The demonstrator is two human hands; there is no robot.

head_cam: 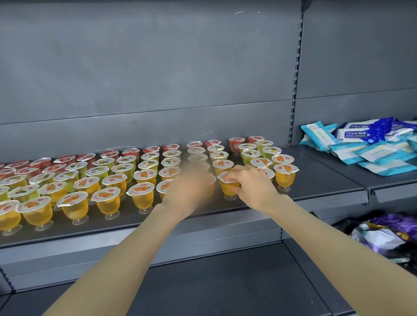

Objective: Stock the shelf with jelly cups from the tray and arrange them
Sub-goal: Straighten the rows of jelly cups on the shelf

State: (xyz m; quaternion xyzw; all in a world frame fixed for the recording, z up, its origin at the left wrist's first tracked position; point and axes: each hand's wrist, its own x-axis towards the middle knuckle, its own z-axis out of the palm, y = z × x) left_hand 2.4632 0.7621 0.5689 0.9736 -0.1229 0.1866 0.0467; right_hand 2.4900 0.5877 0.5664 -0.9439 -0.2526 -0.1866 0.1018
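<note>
Plainly a shop: grey metal shelving (81, 243) with slotted uprights (296, 89), sealed jelly cups (107, 196) lined up in rows by colour, wet wipes (362, 134) heaped on the next bay

jelly cups (141, 195): orange, yellow-green, red | shelf (323, 186): grey | packets (375, 154): blue-white

One wide-angle camera, worn on the person's head, is looking forward and slightly down at the shelf (319, 170) from close by. It is facing the grey back panel (137, 61) almost squarely, taking in the lower shelf (219, 301) nearest and the neighbouring bay (374, 58) at the right.
</note>
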